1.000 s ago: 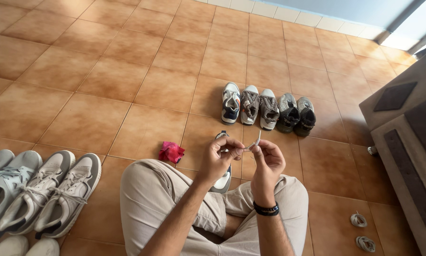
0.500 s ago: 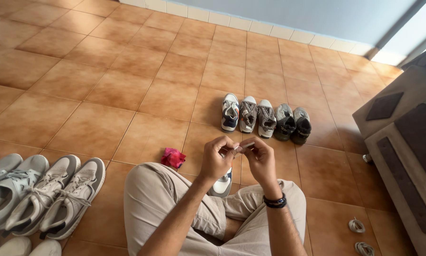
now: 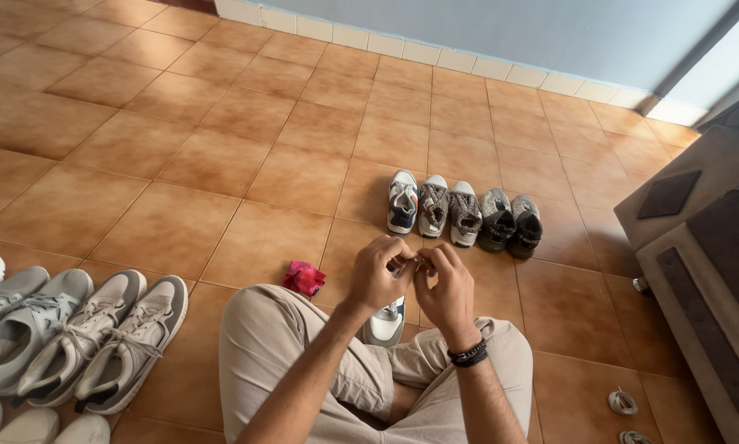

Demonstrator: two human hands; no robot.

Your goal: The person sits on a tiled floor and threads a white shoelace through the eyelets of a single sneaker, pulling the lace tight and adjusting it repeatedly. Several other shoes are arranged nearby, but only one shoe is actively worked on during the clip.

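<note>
I sit cross-legged on a tiled floor. My left hand (image 3: pixel 377 275) and my right hand (image 3: pixel 445 289) are held together in front of me, fingers pinched on a short white shoelace (image 3: pixel 409 264) that is mostly hidden between them. Under my hands, partly covered, a white and navy sneaker (image 3: pixel 386 321) lies on the floor by my knee. A black band circles my right wrist.
A row of several small shoes (image 3: pixel 464 213) stands ahead of me. Grey sneakers (image 3: pixel 82 337) line the floor at the left. A crumpled red cloth (image 3: pixel 304 278) lies by my left knee. Grey furniture (image 3: pixel 702 263) stands at the right, with coiled laces (image 3: pixel 622 401) beside it.
My hands have closed together, the right one moving left toward the other. The lace end that stuck up between them is now hidden. The view has tilted up slightly.
</note>
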